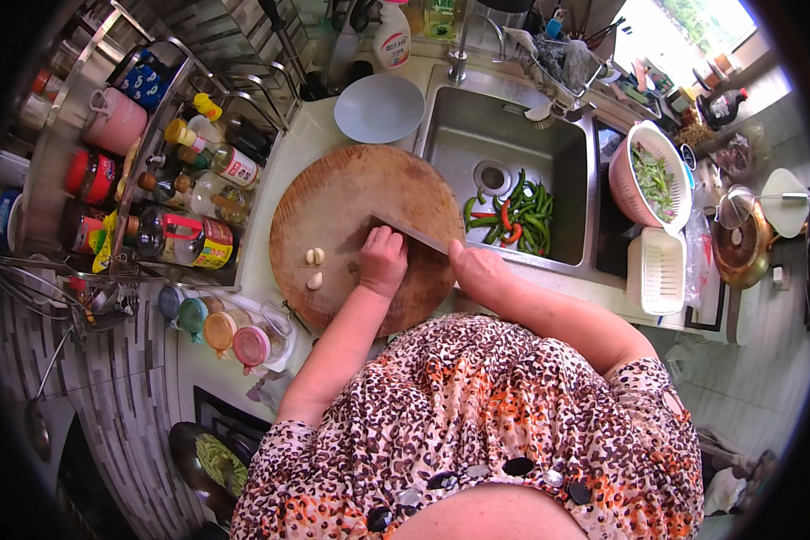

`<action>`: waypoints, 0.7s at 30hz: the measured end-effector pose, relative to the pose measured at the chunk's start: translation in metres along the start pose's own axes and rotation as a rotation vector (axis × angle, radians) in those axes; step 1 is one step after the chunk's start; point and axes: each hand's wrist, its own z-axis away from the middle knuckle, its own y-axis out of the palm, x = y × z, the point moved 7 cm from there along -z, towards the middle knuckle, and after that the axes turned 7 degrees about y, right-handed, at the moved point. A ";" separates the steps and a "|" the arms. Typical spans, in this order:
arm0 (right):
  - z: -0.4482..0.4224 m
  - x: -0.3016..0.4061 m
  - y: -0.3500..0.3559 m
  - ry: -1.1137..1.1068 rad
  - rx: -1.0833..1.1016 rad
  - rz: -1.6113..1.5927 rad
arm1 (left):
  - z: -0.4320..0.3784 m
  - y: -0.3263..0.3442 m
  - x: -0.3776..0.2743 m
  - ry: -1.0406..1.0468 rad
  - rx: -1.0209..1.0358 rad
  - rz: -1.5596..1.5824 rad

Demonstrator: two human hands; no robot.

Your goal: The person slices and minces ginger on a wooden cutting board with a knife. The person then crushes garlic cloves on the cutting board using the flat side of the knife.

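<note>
A cleaver-like knife point(410, 231) is over the round wooden chopping board point(371, 175), seen mostly along its top edge. My right hand point(476, 266) grips its handle at the board's right side. My left hand point(383, 260) rests on the board close beside the blade, its fingers curled down. Whatever lies under those fingertips is hidden. Left of that hand lie peeled garlic cloves: two side by side point(315, 256) and one pale clove point(315, 281) nearer to me.
Right of the board, a steel sink point(439, 121) holds green and red chili peppers point(526, 216). A grey-blue bowl point(379, 108) stands behind the board. Bottles crowd a metal rack point(125, 250) at left, near lidded jars point(253, 344). At right is a colander point(621, 179) with leafy greens.
</note>
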 end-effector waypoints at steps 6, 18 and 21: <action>0.015 -0.001 -0.011 -0.046 0.016 0.032 | 0.001 -0.002 -0.004 0.021 -0.064 -0.004; 0.006 -0.002 -0.003 -0.042 0.010 0.015 | 0.000 -0.001 -0.006 0.015 -0.045 -0.016; 0.014 0.000 -0.010 -0.053 0.031 0.033 | 0.002 -0.001 -0.002 0.002 -0.050 -0.014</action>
